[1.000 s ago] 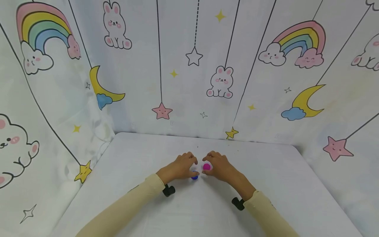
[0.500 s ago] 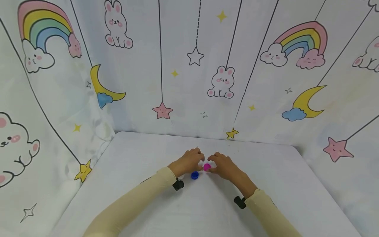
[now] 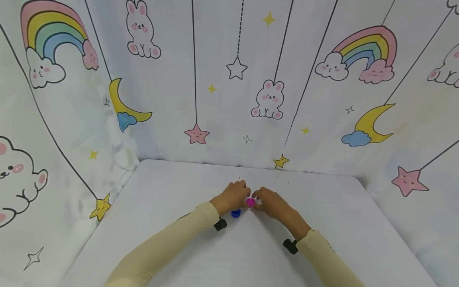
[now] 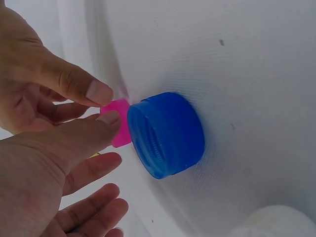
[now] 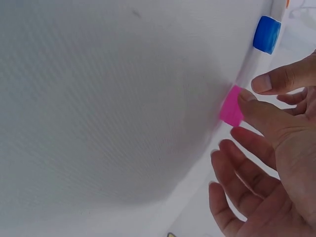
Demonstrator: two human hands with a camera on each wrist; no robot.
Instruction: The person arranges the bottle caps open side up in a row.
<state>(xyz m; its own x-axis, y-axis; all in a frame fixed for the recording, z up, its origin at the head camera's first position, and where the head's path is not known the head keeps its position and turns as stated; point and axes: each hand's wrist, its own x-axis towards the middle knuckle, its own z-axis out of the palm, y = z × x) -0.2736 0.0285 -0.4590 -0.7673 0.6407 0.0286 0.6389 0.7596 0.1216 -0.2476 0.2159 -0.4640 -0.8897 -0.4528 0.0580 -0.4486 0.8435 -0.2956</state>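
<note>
A small pink bottle cap (image 3: 250, 203) stands on the white table between the two hands. The left hand (image 3: 232, 197) reaches in from the left; in the left wrist view its thumb overlaps the pink cap (image 4: 123, 129), while its other fingers are spread apart from it. From the right comes the right hand (image 3: 272, 202), its thumb over the edge of the pink cap (image 5: 231, 109) in the right wrist view and its fingers loosely bent. Whether the thumbs press the cap is unclear. A blue screw cap (image 3: 236, 213) lies just nearer the body, below the left hand, its ribbed hollow side visible.
In the left wrist view, a blurred white round object (image 4: 276, 223) sits at the lower right. The white table (image 3: 229, 255) meets a patterned cloth backdrop (image 3: 229, 103) at its back and sides. Black wrist cameras (image 3: 290, 246) hang beneath the wrists.
The left hand has moved right and away from the body, from over the blue cap to the pink cap. The right hand has shifted slightly right. The blue cap is now more exposed.
</note>
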